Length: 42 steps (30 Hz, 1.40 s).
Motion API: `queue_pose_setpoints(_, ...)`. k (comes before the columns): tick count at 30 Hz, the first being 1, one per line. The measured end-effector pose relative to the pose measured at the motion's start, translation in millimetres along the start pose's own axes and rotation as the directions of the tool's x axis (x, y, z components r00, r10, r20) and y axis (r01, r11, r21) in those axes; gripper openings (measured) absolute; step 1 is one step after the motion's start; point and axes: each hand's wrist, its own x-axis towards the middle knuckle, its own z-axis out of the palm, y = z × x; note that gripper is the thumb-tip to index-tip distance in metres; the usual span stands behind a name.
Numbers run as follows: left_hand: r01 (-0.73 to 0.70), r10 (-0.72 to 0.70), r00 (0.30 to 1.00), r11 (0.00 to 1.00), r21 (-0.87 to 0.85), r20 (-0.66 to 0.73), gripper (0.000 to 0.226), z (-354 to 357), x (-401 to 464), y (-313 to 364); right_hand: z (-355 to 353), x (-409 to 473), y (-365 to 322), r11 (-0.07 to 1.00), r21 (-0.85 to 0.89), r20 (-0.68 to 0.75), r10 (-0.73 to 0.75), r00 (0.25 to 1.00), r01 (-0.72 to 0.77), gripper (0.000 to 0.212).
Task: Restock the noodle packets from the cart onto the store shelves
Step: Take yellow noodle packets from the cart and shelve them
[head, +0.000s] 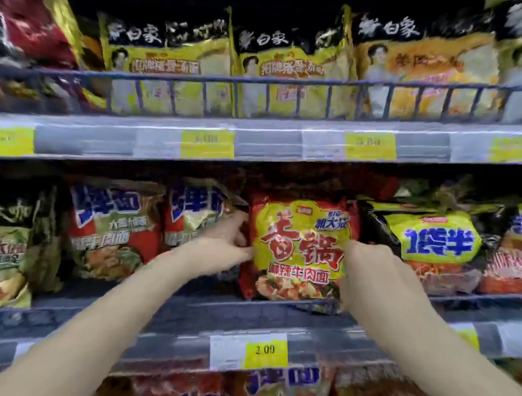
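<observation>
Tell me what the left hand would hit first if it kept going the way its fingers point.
Probably the red-and-yellow noodle packet: the left hand points right, at its left edge, fingertips apparently touching already.

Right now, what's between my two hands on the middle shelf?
Head view: the red-and-yellow noodle packet, left hand at its left edge, right hand at its lower right corner.

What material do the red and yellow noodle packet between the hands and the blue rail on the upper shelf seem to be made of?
Red and yellow noodle packet: probably thin plastic film, glossy, since it creases and shows bright glints. Blue rail: likely painted or coated metal wire, judging by thin straight bars in uniform blue; the blur leaves this uncertain.
</observation>
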Motion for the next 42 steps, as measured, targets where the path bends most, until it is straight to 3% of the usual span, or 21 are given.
queue_pose_setpoints(4, -0.086, 0.086, 0.996, 0.993, -0.079, -0.001, 0.057, 1, 0, -6, 23, 9, 5, 1.0, 0.007, -0.199, -0.02, 0.98, 0.022, 0.01)
queue_pose_setpoints(8, -0.186, 0.187, 0.982, 0.974, -0.129, -0.006, 0.057, 2, -6, -1, 26, 17, 7, 0.999, -0.015, -0.265, -0.033, 0.964, 0.031, 0.029)
queue_pose_setpoints(13, -0.251, 0.252, 0.965, 0.968, 0.013, -0.072, 0.061, 4, -16, -3, 21, 14, 1, 0.997, -0.073, -0.21, -0.034, 0.977, 0.019, 0.03)
queue_pose_setpoints(17, -0.256, 0.256, 0.962, 0.967, 0.006, -0.093, 0.072, 5, -25, -1, 22, 18, -3, 0.992, -0.126, -0.209, -0.042, 0.977, 0.016, 0.037)
queue_pose_setpoints(20, -0.287, 0.287, 0.95, 0.958, 0.015, -0.122, 0.068, 5, -34, 3, 27, 21, -5, 0.993, -0.116, -0.209, -0.036, 0.977, 0.012, 0.043)
queue_pose_setpoints(25, -0.354, 0.349, 0.923, 0.935, 0.002, -0.162, 0.062, 10, -46, 13, 27, 18, -12, 0.993, -0.114, -0.208, -0.012, 0.978, -0.012, 0.027)
queue_pose_setpoints(31, -0.397, 0.392, 0.9, 0.918, 0.012, -0.193, 0.07, 17, -53, 21, 28, 12, -24, 0.986, -0.168, -0.228, -0.019, 0.973, -0.02, 0.017)
queue_pose_setpoints(37, -0.386, 0.379, 0.905, 0.923, 0.002, -0.196, 0.079, 18, -53, 18, 37, 6, -43, 0.958, -0.266, -0.248, 0.038, 0.968, -0.106, 0.032)
queue_pose_setpoints(42, -0.292, 0.279, 0.954, 0.948, -0.127, -0.114, 0.053, 11, -54, 8, 31, -2, -45, 0.957, -0.27, -0.238, 0.041, 0.97, -0.107, 0.025)
